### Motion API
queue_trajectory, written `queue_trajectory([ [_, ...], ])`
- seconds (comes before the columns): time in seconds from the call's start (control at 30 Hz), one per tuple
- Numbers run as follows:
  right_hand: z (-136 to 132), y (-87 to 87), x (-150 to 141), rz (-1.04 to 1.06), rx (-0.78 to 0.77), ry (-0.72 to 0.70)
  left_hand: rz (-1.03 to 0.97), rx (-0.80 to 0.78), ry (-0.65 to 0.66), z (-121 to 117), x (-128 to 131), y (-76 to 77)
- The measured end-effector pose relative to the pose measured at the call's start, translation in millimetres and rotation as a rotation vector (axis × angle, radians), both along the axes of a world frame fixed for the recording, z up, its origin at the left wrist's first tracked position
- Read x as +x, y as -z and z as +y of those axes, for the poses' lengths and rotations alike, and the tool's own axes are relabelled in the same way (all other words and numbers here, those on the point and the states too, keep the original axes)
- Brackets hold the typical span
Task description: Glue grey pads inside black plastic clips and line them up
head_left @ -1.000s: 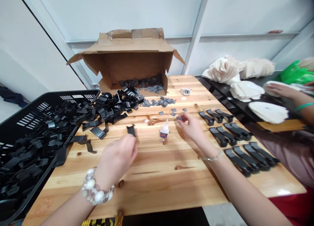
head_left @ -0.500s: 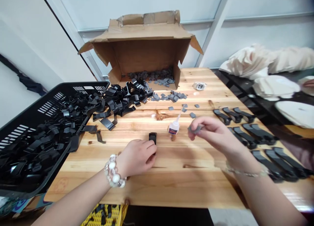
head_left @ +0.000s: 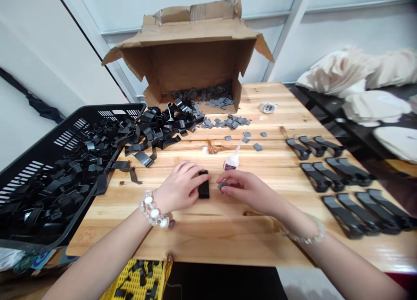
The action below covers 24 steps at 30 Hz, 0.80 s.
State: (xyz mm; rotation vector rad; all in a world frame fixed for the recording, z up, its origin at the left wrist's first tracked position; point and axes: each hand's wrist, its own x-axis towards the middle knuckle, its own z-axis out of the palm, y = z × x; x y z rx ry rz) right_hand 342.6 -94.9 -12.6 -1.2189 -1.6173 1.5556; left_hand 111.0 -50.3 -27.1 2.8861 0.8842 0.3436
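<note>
My left hand (head_left: 181,188) is closing around a black plastic clip (head_left: 204,190), holding it upright on the wooden table (head_left: 228,235). My right hand (head_left: 248,191) is pinching a small grey pad (head_left: 223,186) between its fingertips.

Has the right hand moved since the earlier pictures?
Yes. Against the glue bottle, the right hand has moved left and toward the person, now close below the bottle, beside the black plastic piece.

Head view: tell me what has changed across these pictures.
The left hand came down from the air and now holds the black plastic piece on the wooden table. The right hand carried a small gray pad leftward, close to that piece. The glue bottle, cardboard box and rows of long black parts stayed put.
</note>
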Motion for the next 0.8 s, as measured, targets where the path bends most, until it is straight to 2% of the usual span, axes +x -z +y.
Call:
queue_trajectory([
  [0.1,0.9,3.2,-1.1,0.02,-0.031,0.001,0.012,-0.054,-0.03,-4.9,1.2,-7.5],
  [0.23,2.6,3.5,0.3,-0.052,0.083,0.06,0.009,-0.152,-0.022,-9.7,2.0,-14.1],
  [0.3,3.7,2.4,2.0,-0.058,0.093,0.091,0.011,-0.205,-0.01,-11.1,3.1,-15.0],
  [0.57,3.1,-5.0,5.9,0.202,-0.014,0.121,0.03,-0.319,-0.077,-11.0,9.0,-7.8],
  [0.7,-2.0,-7.4,4.3,0.157,0.14,0.139,-0.059,-0.427,-0.147,-8.0,8.0,-4.6],
  [0.8,-5.2,-9.0,3.0,0.112,0.298,0.164,-0.221,-0.629,-0.199,-7.8,7.8,-6.5],
])
